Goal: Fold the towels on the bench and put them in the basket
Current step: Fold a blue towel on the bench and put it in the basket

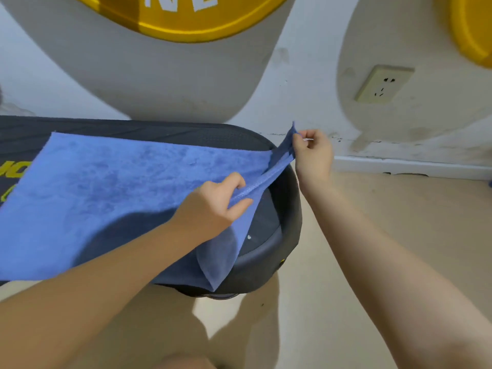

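I am judging the folding barely begun: my left hand (213,206) and right hand (310,153) are both pinching the blue terry towel's (106,187) right edge over the dark padded bench (266,251); no basket showing.

A blue towel (106,187) lies spread over the dark padded bench (287,230). At the bench's rounded end, the right hand (312,153) pinches the towel's far corner, lifted off the bench, while the left hand (215,206) grips the near edge, whose corner hangs over the bench's side.
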Motion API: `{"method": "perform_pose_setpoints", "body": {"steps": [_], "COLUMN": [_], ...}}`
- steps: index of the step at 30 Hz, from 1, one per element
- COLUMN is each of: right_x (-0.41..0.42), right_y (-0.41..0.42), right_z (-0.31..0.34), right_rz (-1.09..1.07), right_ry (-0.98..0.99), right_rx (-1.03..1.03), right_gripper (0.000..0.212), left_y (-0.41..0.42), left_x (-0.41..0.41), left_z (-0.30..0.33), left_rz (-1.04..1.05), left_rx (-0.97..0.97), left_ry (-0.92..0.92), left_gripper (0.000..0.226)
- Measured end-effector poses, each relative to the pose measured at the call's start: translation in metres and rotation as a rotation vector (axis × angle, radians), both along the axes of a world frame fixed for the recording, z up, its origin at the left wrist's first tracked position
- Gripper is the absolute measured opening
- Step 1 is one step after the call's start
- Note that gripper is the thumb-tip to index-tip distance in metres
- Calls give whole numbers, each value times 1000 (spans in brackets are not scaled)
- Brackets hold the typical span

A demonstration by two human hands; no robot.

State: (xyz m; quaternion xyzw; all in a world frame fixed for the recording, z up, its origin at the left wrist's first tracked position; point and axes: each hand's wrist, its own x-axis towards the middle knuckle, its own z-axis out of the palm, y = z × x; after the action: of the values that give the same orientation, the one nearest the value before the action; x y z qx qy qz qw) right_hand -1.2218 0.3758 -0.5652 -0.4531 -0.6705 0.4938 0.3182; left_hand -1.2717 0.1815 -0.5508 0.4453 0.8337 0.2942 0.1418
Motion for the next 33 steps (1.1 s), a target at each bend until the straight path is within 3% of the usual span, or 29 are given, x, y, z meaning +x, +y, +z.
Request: {"method": "perform_pose_setpoints", "body": {"steps": [2, 7, 15, 22, 25, 28, 33], "right_x": [-32, -115, -216, -287, -306, -312, -318], "right_y": [-23, -109, -232, -293, -304, -306, -289], "right_z": [10, 30, 34, -2, -20, -37, -45], "right_rz": [53, 286, 376, 498, 558, 668, 638], "right_ry": [46, 67, 65, -124, -263, -488, -582], "right_rx": [-3, 12, -35, 192, 212, 280, 454], "right_gripper": [22, 24, 25, 13, 6, 24, 34], "left_y": [-27, -107, -210, -277, -295, -310, -316], "left_x": [-20, -67, -118, -186, -203, -213, -222], "left_z": [3, 7, 3, -27, -47, -65, -80], "left_rz": [56, 208, 495, 642, 640, 562, 548], "left_rx": [53, -116, 102, 238, 100, -57, -128], "left_ry": [-36, -161, -496, -435, -397, -366, -386], "left_gripper": [24, 39, 40, 33, 30, 24, 21]}}
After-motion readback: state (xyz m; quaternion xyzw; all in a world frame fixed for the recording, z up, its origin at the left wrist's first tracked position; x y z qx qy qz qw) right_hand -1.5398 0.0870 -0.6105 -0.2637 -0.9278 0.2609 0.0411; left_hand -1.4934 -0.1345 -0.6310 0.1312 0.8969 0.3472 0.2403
